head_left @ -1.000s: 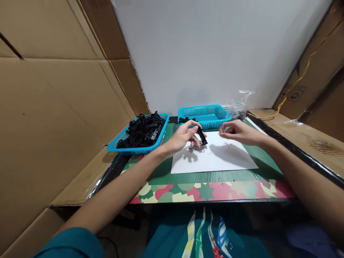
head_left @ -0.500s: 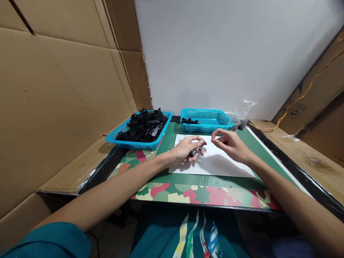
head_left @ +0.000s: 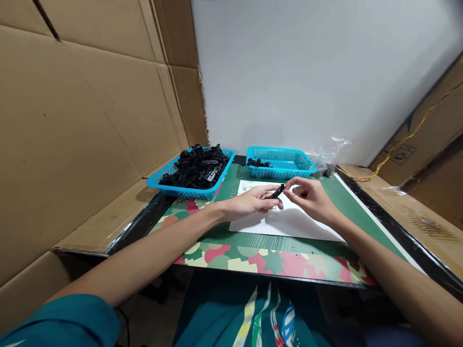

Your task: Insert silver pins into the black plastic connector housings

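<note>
Over a white sheet of paper [head_left: 253, 225], my left hand [head_left: 253, 200] grips a slim black plastic part [head_left: 277, 192] between thumb and fingers. The part tilts up to the right. My right hand [head_left: 306, 195] is closed in a pinch at its upper end; whatever small thing sits between those fingertips, if anything, is too small to make out. Tiny metal pieces [head_left: 248, 186] lie scattered on the far left of the paper, and a few more show below my left fingers.
A blue basket [head_left: 162, 185] heaped with black plastic parts [head_left: 198, 166] stands at the left. Behind the paper is another blue basket [head_left: 289, 172] with several black parts in its left end. Clear plastic bags [head_left: 327, 164] sit beside it. Cardboard walls [head_left: 90, 120] flank the table.
My left hand has turned the black part and brought it up to the right, against my right fingertips. The right hand stays nearly in place. The view has shifted slightly.
</note>
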Demonstrator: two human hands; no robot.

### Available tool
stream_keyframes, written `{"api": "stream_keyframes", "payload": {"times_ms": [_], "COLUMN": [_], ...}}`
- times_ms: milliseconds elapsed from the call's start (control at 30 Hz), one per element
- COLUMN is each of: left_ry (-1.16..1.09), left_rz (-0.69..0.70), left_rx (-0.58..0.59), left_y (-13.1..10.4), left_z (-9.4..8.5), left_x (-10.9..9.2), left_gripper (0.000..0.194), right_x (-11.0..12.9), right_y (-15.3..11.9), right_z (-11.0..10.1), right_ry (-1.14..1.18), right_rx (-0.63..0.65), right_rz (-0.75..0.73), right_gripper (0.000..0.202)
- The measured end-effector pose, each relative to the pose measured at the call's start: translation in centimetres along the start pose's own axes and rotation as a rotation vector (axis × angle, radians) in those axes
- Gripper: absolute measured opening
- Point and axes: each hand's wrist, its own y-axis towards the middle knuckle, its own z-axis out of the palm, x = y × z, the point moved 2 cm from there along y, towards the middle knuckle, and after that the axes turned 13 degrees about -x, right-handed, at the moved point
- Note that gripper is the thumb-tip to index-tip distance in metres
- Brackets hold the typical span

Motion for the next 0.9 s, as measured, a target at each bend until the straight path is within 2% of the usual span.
{"api": "stream_keyframes", "payload": {"times_ms": [133, 367, 500, 633, 767, 900], "left_ry": [-0.02, 0.002, -0.048, -0.136, -0.121, -0.084], "left_rz": [-0.006, -0.014, -0.006, -0.085, -0.099, -0.11], "left_rx": [-0.03, -0.123, -0.071, -0.007, -0.022, -0.036], "left_y": [0.4, 0.8, 0.9, 0.8, 0.6, 0.4], "left_z": [-0.2, -0.9, -0.7, 0.1, 0.4, 0.3], "left_x": [0.1, 0.2, 0.5, 1.0, 0.9, 0.7], "left_gripper": [0.043, 0.049, 0.053, 0.047, 0.028, 0.033], "right_x": [0.5, 0.7, 1.1, 1.6, 1.9, 1.9], "right_y": [-0.2, -0.2, -0.3, -0.6, -0.7, -0.7], "right_z": [-0.2, -0.6, -0.3, 0.2, 0.3, 0.2], "right_ry": [-0.023, -0.002, 0.042, 0.1, 0.106, 0.109], "right_rx": [-0.044, -0.035, 0.003, 0.011, 0.01, 0.036], "right_rz": [-0.04, -0.018, -0.037, -0.059, -0.076, -0.065], "right_gripper": [0.038, 0.038, 0.035, 0.034, 0.036, 0.037]}}
